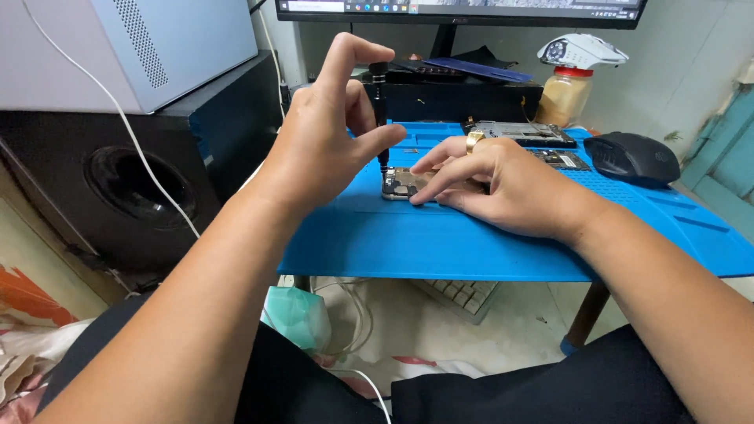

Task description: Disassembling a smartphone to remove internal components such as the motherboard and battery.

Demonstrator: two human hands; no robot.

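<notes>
Far to your left stands a black speaker cabinet (133,180) with a pale grey box (149,47) on top of it and a white cable (133,133) trailing down its front. Your left hand (326,133) is raised just left of centre, pinching a slim black screwdriver (379,110) between thumb and middle finger, with the forefinger arched up over its cap and the other fingers loosely spread. The driver stands nearly upright, and its tip comes down onto the opened phone (402,185) lying on the blue work mat (440,235).

Your right hand (503,184), a gold ring (475,140) on one finger, lies flat across that phone with the fingers nearly straight, pressing it to the mat rather than gripping it. Only the phone's left end, with its bare metal parts, shows; the rest is hidden under your fingers, and you cannot make out the screw at the driver's tip.

Behind your right hand lie a second stripped phone frame (522,133) and a small dark circuit board (561,159), their details too small to read. The monitor (463,9) at the top is cut off by the frame edge. Further right, a clear jar (564,96) with a red lid holds something tan, and a white mouse (581,49) rests on top of it. A black mouse (632,157) sits at the mat's right end.
</notes>
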